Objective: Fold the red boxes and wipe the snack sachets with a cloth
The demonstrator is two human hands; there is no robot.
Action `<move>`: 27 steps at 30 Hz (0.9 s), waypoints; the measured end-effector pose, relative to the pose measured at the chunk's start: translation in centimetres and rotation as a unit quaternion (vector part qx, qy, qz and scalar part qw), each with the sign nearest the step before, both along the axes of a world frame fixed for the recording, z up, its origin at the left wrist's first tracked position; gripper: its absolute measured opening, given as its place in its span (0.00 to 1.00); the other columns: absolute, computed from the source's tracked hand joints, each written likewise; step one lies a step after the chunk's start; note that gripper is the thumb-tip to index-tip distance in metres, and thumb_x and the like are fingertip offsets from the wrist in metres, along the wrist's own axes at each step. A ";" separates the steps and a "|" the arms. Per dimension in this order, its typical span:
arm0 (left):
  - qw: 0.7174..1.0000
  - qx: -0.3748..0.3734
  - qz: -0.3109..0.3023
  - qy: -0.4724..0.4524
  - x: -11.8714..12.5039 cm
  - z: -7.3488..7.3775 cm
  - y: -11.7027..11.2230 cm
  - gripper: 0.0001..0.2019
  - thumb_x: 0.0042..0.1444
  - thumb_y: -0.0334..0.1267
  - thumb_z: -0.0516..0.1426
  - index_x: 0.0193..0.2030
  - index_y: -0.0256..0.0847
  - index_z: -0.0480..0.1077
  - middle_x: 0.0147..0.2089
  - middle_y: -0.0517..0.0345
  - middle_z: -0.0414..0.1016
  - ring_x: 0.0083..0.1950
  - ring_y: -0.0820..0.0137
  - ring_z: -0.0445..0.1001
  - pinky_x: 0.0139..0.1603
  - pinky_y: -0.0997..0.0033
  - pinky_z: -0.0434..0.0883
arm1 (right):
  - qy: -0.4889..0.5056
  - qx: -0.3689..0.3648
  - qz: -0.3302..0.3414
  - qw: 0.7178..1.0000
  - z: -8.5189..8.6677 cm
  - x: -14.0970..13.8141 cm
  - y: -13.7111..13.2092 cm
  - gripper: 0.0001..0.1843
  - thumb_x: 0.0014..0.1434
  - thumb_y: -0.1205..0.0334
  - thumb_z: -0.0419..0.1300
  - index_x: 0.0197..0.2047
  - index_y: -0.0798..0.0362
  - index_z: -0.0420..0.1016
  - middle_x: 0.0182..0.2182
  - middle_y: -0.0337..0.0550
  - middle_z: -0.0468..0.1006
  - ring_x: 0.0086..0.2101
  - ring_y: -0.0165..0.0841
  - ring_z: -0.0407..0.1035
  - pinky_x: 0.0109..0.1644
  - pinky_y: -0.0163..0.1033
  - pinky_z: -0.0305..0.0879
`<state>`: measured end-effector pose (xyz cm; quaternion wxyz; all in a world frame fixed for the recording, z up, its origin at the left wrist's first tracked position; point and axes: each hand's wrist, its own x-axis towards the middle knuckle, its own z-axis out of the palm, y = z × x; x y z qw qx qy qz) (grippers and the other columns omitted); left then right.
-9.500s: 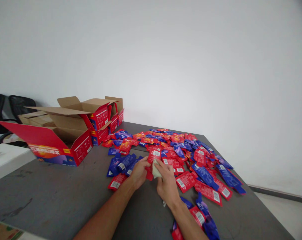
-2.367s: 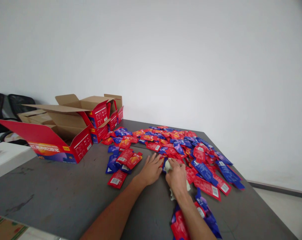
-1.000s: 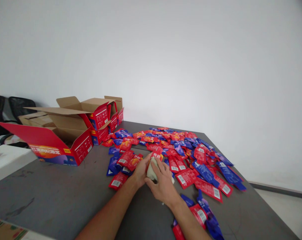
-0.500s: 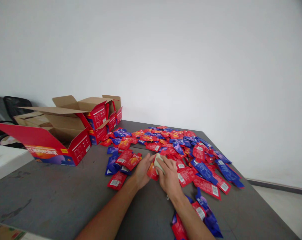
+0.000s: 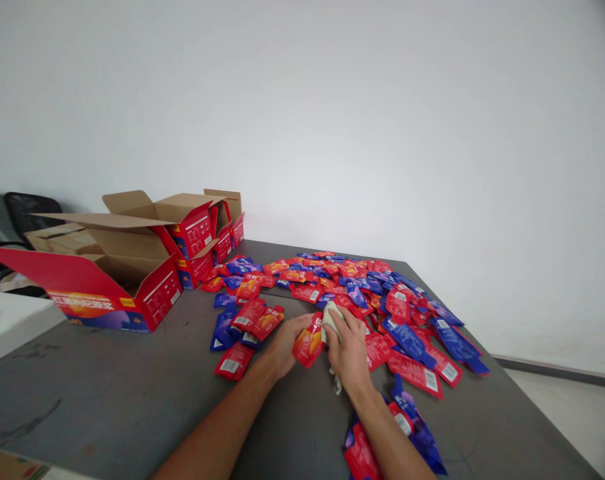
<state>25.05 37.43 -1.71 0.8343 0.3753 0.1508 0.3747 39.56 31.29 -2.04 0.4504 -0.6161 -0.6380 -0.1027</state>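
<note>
A red pouch (image 5: 309, 343) with orange fruit printed on it is held by its left side in my left hand (image 5: 286, 341), over the near middle of the table. My right hand (image 5: 349, 343) is closed on a pale cloth (image 5: 329, 320), which sits at the pouch's right edge. A crumpled end of the cloth hangs below my right palm. Left of my left hand lies a small group of red and blue pouches (image 5: 235, 360). Beyond and to the right of my hands spreads a large heap of red and blue pouches (image 5: 355, 287).
Open red cardboard boxes (image 5: 147, 300) stand along the table's left side, flaps spread outward. More pouches (image 5: 365, 457) lie by my right forearm. A white box (image 5: 15, 323) is at the far left, near black chairs (image 5: 32, 213). A white wall (image 5: 312, 133) rises behind the grey table (image 5: 107, 387).
My right hand has moved slightly right with the cloth, uncovering more of the red pouch's printed face. The left hand keeps its hold in nearly the same place.
</note>
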 end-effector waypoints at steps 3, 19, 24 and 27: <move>0.998 0.033 0.045 0.023 -0.2 0.0 0.2 0.26 0.42 0.24 0.59 0.53 0.36 0.74 0.44 0.50 0.81 0.38 0.67 0.78 0.38 0.72 0.70 | 0.015 -0.002 0.006 1.000 0.1 -0.2 -0.1 0.18 0.68 0.58 0.53 0.58 0.50 0.74 0.58 0.53 0.71 0.57 0.45 0.63 0.60 0.57 0.60; 0.993 0.011 0.116 0.031 -0.7 -0.8 1.6 0.20 0.45 0.31 0.68 0.48 0.36 0.76 0.46 0.48 0.80 0.40 0.67 0.78 0.42 0.70 0.72 | 0.107 -0.025 0.088 0.990 -0.6 -2.0 -0.3 0.20 0.66 0.57 0.56 0.61 0.45 0.70 0.60 0.48 0.69 0.59 0.42 0.63 0.64 0.54 0.60; 0.995 -0.087 0.042 -0.020 0.2 -0.2 0.9 0.14 0.60 0.44 0.59 0.45 0.34 0.76 0.37 0.52 0.80 0.31 0.72 0.75 0.29 0.76 0.67 | 0.050 -0.038 0.125 0.990 -0.7 -2.7 -0.4 0.19 0.66 0.60 0.56 0.59 0.44 0.73 0.61 0.47 0.70 0.58 0.43 0.64 0.62 0.54 0.62; 0.990 -0.130 0.030 -0.038 0.0 0.0 1.0 0.16 0.63 0.47 0.56 0.44 0.35 0.76 0.33 0.54 0.78 0.29 0.72 0.74 0.29 0.76 0.67 | 0.012 -0.063 0.173 0.983 -0.3 -3.2 -0.7 0.21 0.65 0.63 0.57 0.60 0.42 0.72 0.62 0.46 0.70 0.56 0.42 0.65 0.60 0.53 0.63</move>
